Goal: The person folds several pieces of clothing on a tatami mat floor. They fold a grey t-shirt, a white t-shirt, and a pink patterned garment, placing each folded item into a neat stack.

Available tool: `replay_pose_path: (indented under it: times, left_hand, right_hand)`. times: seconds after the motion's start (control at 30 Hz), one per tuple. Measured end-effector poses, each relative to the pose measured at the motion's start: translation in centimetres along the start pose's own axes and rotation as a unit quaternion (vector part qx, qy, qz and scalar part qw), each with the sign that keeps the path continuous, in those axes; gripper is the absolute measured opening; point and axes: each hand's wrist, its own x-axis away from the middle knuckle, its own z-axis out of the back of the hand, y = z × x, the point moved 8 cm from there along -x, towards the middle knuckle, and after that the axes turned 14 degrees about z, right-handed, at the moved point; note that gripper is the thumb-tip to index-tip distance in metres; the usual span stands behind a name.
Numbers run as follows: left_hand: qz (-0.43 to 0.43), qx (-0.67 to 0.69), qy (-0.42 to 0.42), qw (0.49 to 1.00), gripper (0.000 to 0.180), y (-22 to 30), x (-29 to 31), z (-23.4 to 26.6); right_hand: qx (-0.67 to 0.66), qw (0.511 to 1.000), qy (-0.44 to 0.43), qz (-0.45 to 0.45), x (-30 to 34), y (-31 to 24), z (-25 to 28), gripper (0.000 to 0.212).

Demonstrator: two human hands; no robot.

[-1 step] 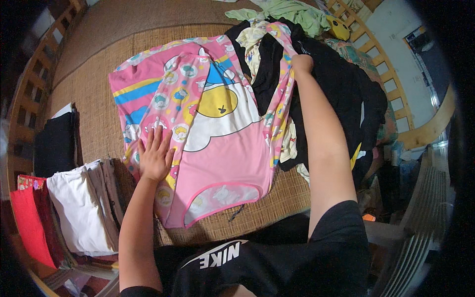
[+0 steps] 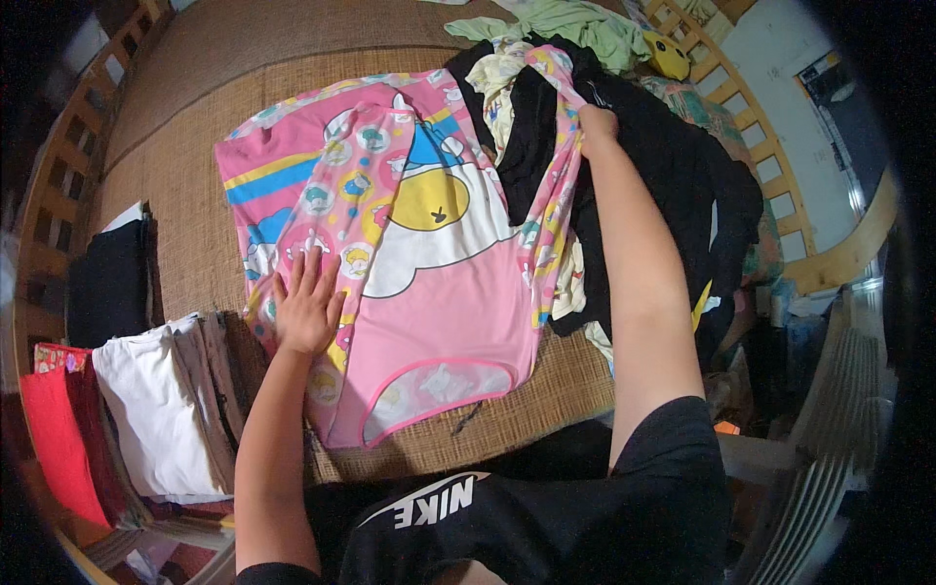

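A pink long-sleeved top (image 2: 448, 317) with a large cartoon print lies spread out, its neckline toward me. Its left sleeve, patterned with small characters, is folded in over the body. My left hand (image 2: 310, 307) rests flat on that sleeve, fingers stretched out. At the far right, my right hand (image 2: 597, 129) is closed on the other sleeve (image 2: 561, 175), which runs along the top's right side. The fingertips of this hand are partly hidden. Black clothes (image 2: 663, 195) lie under and beside the right hand, with a cream printed garment (image 2: 495, 83) among them.
The top lies on a woven mat (image 2: 185, 195) between wooden rails (image 2: 770, 161). At the left are folded piles: black cloth (image 2: 109, 278), white cloth (image 2: 156, 414) and red cloth (image 2: 63, 439). A light green cloth (image 2: 575, 34) and a yellow face-shaped item (image 2: 667, 56) lie at the far right.
My right hand has shifted very slightly, still holding the sleeve. The left hand has stayed in place.
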Motion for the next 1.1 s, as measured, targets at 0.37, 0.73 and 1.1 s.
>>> replay_pose_path:
  times: [0.37,0.73,1.1]
  left_hand:
    - [0.060,0.430,0.021,0.900,0.050,1.1,-2.8,2.7]
    - [0.179,0.819,-0.332,0.432,0.037,8.9,-11.9,-3.5]
    - [0.150,0.468,-0.041,0.870,0.029,4.6,-11.9,0.0]
  right_hand:
    - [-0.216,0.901,-0.325,0.191,13.5,-14.2,-4.8,0.029]
    - [0.394,0.761,-0.451,0.248,27.8,-3.6,-4.4,0.025]
    - [0.504,0.729,-0.443,0.136,31.4,2.3,0.3,0.023]
